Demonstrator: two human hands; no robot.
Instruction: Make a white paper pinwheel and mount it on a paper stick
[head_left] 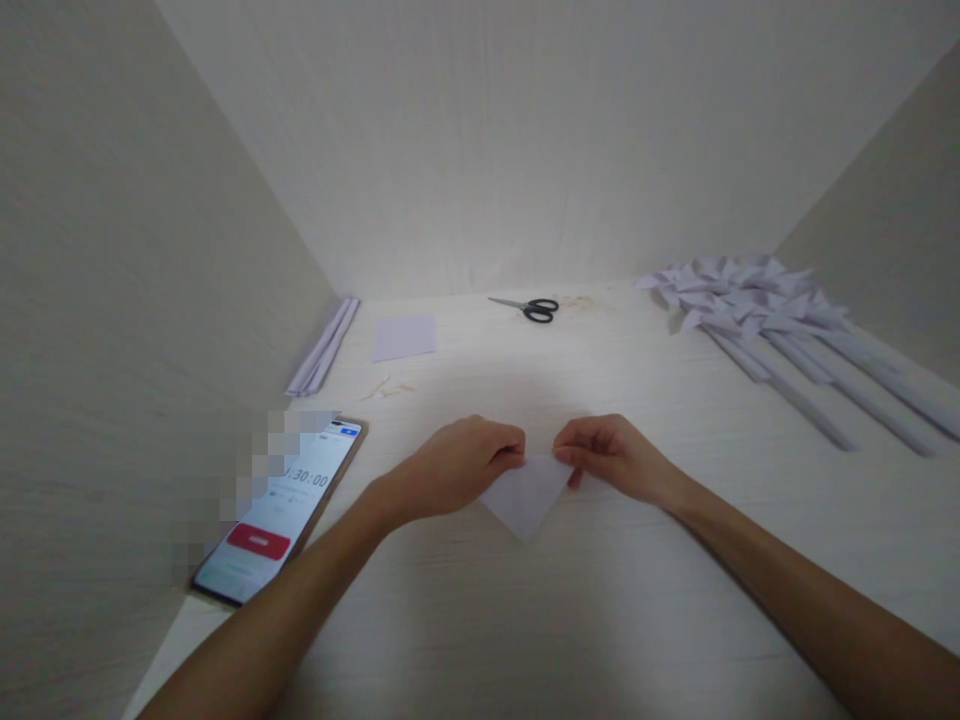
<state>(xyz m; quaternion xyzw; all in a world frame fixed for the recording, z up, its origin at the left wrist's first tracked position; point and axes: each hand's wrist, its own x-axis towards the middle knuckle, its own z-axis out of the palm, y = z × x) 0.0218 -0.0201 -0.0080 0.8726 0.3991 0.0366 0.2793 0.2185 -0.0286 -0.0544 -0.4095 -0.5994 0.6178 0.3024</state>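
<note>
Plainly, left hand (469, 465) and right hand (611, 455) pinch the paper (525, 500) in their fingers along its far edge, nearer than the scissors (540, 310); uneven pulling could skew or tear it.

Fingers (512, 440) of the left hand (457, 468) and right hand (611, 458) hid the far corners of the paper (527, 500). By the left edge of the bench (525, 640), the phone (300, 505) was partly pixelated, its smaller screen text (289, 497) unreadable. Toward the far right corner, pinwheels (750, 305) overlapped beyond counting; near the far edge, crumbs (581, 303) were too small to identify
</note>
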